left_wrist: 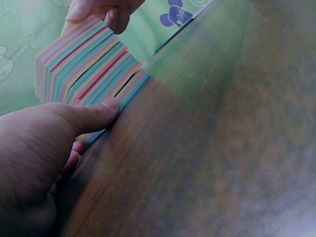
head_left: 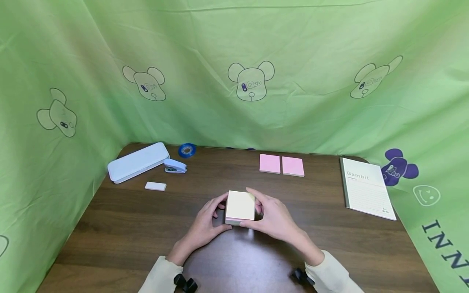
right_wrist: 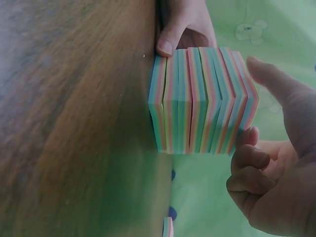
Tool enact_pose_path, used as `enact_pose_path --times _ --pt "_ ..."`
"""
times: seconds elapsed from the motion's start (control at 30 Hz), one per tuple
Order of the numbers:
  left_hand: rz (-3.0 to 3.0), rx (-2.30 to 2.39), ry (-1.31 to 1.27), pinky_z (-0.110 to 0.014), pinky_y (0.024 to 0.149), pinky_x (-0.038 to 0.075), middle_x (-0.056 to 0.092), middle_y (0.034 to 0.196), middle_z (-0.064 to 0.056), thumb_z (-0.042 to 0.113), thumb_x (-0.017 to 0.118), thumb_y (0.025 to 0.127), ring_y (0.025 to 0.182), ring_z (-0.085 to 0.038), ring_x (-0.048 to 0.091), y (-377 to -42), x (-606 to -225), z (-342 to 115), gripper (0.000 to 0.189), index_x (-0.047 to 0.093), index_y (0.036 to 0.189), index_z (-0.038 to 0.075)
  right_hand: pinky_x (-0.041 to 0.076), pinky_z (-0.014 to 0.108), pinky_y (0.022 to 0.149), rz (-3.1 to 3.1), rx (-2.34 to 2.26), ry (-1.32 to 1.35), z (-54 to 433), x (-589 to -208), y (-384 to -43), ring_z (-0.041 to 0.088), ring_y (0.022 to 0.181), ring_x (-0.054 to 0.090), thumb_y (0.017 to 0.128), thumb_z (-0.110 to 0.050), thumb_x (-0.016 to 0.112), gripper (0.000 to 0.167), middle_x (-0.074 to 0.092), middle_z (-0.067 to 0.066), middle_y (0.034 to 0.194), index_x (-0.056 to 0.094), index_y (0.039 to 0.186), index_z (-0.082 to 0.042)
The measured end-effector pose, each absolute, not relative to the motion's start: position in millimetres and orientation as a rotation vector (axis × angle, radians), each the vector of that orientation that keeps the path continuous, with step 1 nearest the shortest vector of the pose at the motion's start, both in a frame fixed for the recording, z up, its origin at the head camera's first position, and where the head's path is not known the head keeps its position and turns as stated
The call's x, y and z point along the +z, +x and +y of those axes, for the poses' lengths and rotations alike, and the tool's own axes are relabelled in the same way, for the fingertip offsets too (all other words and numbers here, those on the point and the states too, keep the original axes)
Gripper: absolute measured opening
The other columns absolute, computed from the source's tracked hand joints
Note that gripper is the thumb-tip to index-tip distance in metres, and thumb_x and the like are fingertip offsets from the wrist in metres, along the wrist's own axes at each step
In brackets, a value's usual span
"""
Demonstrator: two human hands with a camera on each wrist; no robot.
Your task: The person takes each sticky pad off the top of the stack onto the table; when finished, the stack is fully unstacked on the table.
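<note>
A tall stack of square sticky note pads (head_left: 239,205) stands on the table between both hands. Its top sheet is pale yellow, and the sides show pink, blue, green and yellow layers (right_wrist: 197,101). Low on the stack, my left hand (head_left: 206,221) holds it, the thumb (left_wrist: 98,114) lying along the side near the tabletop. My right hand (head_left: 274,213) is at the upper end, thumb and fingers on opposite sides of the top pads. In the right wrist view the right thumb (right_wrist: 276,81) meets the top corner. Some fingertips are hidden behind the stack.
Two pink sticky note pads (head_left: 269,163) lie side by side at the back. A Gambit notebook (head_left: 368,189) is at the right edge. On the left are a light blue case (head_left: 139,162), a stapler (head_left: 175,166), blue tape (head_left: 187,150) and a white eraser-like block (head_left: 155,186). Green cloth surrounds the table.
</note>
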State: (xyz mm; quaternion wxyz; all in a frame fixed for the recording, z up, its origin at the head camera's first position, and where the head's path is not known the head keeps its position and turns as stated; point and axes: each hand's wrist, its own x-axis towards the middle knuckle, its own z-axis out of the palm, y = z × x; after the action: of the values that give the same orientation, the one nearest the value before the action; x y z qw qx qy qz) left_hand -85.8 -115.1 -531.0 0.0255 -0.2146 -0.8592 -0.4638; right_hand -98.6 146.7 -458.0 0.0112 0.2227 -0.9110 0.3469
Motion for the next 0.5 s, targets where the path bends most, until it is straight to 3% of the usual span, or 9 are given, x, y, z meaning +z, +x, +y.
enact_pose_path --times 0.33,0.5 --pt "-2.654 -1.427 -0.666 -0.028 0.089 0.054 0.062 0.154 -0.002 0.01 0.1 0.082 0.121 -0.02 0.064 -85.9 -532.2 -116.1 0.102 0.046 0.169 0.018 0.037 0.027 0.059 -2.916 1.029 0.642 140.4 -453.4 -100.2 0.005 0.068 0.043 0.073 -0.042 0.104 0.092 0.05 -0.01 0.08 0.067 0.149 -0.007" --pt "-2.655 -1.429 -0.668 -0.028 0.089 0.054 0.063 0.153 -0.003 0.009 0.101 0.082 0.121 -0.02 0.064 -86.2 -532.4 -115.6 0.101 0.048 0.168 0.016 0.037 0.026 0.06 -2.909 1.036 0.649 140.1 -451.8 -100.4 0.005 0.067 0.043 0.072 -0.038 0.105 0.082 0.049 -0.011 0.077 0.071 0.142 -0.012"
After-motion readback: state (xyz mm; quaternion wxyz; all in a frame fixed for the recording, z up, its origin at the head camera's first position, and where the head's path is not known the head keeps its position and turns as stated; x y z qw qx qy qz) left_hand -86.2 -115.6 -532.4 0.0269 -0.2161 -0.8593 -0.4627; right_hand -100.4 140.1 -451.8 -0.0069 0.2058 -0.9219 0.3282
